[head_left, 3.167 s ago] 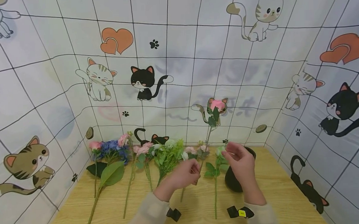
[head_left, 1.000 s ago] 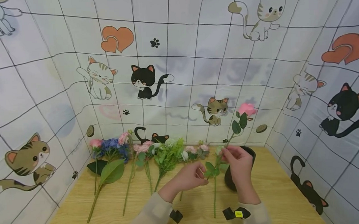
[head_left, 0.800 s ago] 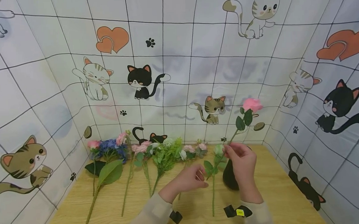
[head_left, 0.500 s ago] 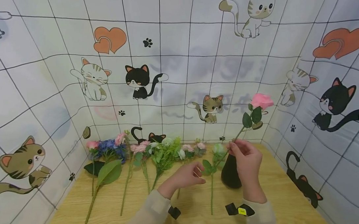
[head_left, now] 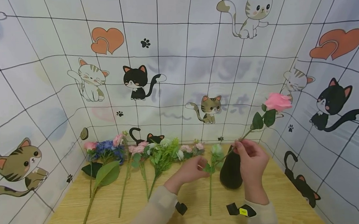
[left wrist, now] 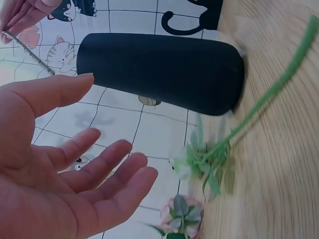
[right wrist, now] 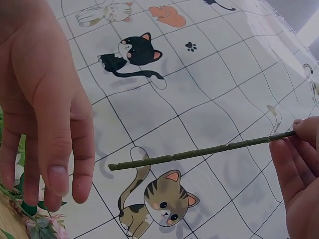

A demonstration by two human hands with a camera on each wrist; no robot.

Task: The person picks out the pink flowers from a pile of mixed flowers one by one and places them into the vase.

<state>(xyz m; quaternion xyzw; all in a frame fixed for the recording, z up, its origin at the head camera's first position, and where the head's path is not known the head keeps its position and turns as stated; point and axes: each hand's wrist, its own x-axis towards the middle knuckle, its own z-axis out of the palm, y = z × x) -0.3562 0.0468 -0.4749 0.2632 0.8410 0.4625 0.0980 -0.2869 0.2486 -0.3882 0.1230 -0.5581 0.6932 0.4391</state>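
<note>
My right hand (head_left: 253, 160) pinches the stem of a pink rose (head_left: 277, 102) between thumb and fingertips. The flower leans up to the right, with dark leaves below the bloom. In the right wrist view, the bare lower stem (right wrist: 199, 151) juts out from the fingers towards the left hand (right wrist: 50, 124). My left hand (head_left: 190, 171) holds nothing; its fingers are loosely bent with a wide gap to the thumb, as the left wrist view shows. A black vase (head_left: 230, 173) stands upright beside the right hand, partly hidden by it. A pale green-white rose (head_left: 216, 149) lies left of the vase.
Several other artificial flowers lie along the wooden table (head_left: 183, 217): a blue hydrangea (head_left: 109, 149) with large leaves, pink blooms (head_left: 139, 148) and a bushy green spray (head_left: 164, 157). A cat-patterned cloth (head_left: 172, 69) closes off the back and both sides.
The pink rose has passed from the left hand to the right hand, which has carried it rightward and tilted it. The left hand has let go and moved slightly right. The view has shifted a little.
</note>
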